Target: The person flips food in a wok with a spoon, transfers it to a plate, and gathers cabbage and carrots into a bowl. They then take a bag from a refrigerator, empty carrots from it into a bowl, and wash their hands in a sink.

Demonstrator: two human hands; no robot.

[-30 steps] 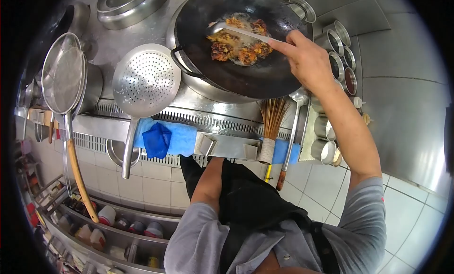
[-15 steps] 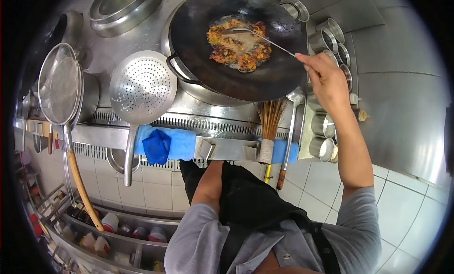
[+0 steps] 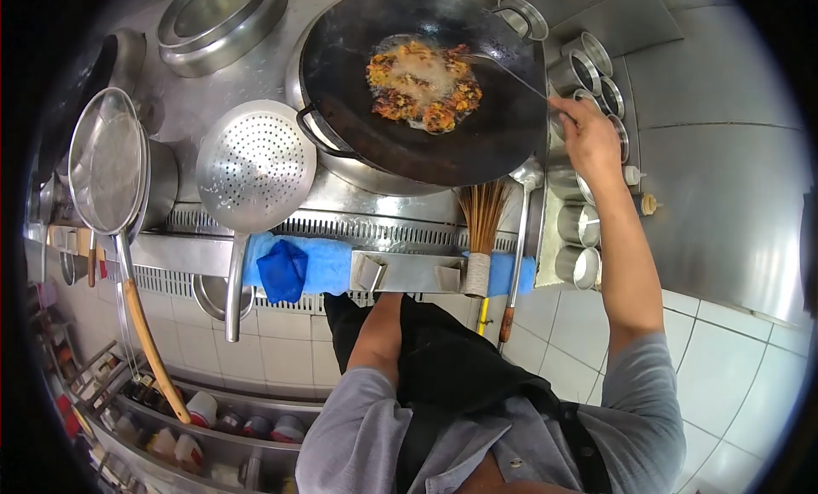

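Observation:
My right hand (image 3: 590, 140) is closed around the end of a thin metal spoon (image 3: 518, 77) over the right rim of a black wok (image 3: 358, 30). The spoon reaches in to the right edge of the food, and its bowl is hard to make out there. Orange-brown pieces of food (image 3: 413, 55) bubble in oil in the middle of the wok. Of my left arm only the forearm (image 3: 375, 336) shows; the hand is hidden below the counter edge.
Left of the wok lies a perforated skimmer (image 3: 256, 166), and beyond it a wire strainer (image 3: 106, 170). A bamboo brush (image 3: 483, 226) and a ladle (image 3: 521, 230) stand at the front edge, near blue cloths (image 3: 324, 264). Metal cups (image 3: 579, 226) line the right side.
The spoon has shifted from over the middle of the food to its right edge. My right hand has moved slightly; the view has shifted a little too.

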